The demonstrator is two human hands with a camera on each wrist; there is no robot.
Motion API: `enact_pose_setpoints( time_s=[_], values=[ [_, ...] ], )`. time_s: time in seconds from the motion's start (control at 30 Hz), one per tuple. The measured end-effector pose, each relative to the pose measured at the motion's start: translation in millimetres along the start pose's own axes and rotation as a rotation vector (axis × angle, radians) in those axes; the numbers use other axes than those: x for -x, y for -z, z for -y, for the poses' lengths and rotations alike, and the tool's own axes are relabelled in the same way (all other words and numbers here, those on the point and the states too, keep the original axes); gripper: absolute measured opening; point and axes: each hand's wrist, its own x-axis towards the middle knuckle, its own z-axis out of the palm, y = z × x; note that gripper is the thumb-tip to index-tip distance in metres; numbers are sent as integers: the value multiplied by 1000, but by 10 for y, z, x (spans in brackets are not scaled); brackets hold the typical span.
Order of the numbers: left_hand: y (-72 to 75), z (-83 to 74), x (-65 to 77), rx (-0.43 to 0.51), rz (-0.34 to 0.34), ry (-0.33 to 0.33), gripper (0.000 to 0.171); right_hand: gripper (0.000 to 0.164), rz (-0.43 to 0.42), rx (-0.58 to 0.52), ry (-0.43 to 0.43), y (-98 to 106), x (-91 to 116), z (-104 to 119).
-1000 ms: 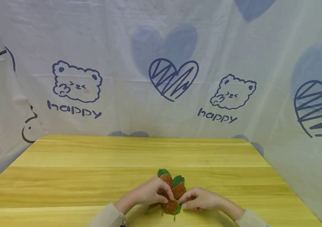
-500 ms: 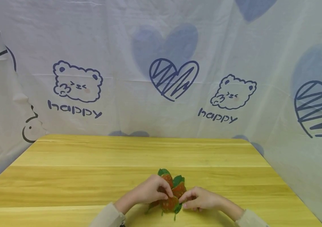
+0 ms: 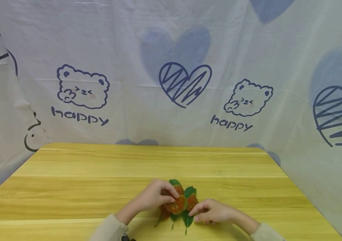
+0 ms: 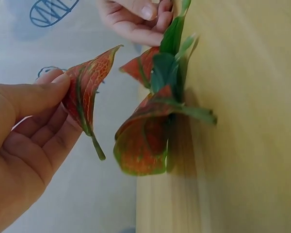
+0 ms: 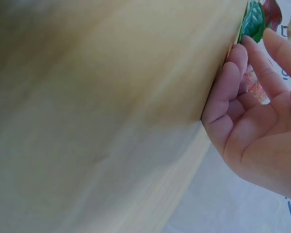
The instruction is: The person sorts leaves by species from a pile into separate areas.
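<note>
My left hand (image 3: pixel 154 196) pinches a red leaf (image 4: pixel 89 90) with yellow-green veins and a short green stem between thumb and fingertips. In the left wrist view this leaf hangs apart from the other leaves. Below it, a mottled red-and-green leaf (image 4: pixel 143 148) lies in a small cluster on the table. My right hand (image 3: pixel 214 211) rests on the table at the cluster's right side, fingers loosely bent, with fingertips right at a dark green leaf (image 3: pixel 187 219). Another red leaf (image 3: pixel 192 201) lies just behind those fingertips.
The leaves lie near the front of a yellow wooden table (image 3: pixel 98 167). Two more green leaves, a left one (image 3: pixel 174 182) and a right one (image 3: pixel 190 190), stick out at the cluster's back. A pale curtain (image 3: pixel 134 110) with printed hearts and bears hangs behind the table.
My left hand has lifted the red leaf from the front of the cluster and moved it up and left, uncovering the green leaf beneath. The right hand has stayed nearly still.
</note>
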Motion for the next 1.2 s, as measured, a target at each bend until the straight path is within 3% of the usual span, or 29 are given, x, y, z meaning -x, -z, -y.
enact_pose_setpoints(
  time_s=[0.27,0.5,1.03,1.2],
  values=[
    [135,34,48,31,-129,-26,10,27,-9,6,5,-1,0,-6],
    [228,56,109,27,-228,-11,10,25,-12,-10,4,-6,-4,-10],
    [487,264,267,-106,-452,89,11,25,-14,-9,12,-11,-4,-13],
    [560,303,283,-102,-507,165,11,25,-16,0,15,-10,-7,-9]
  ],
)
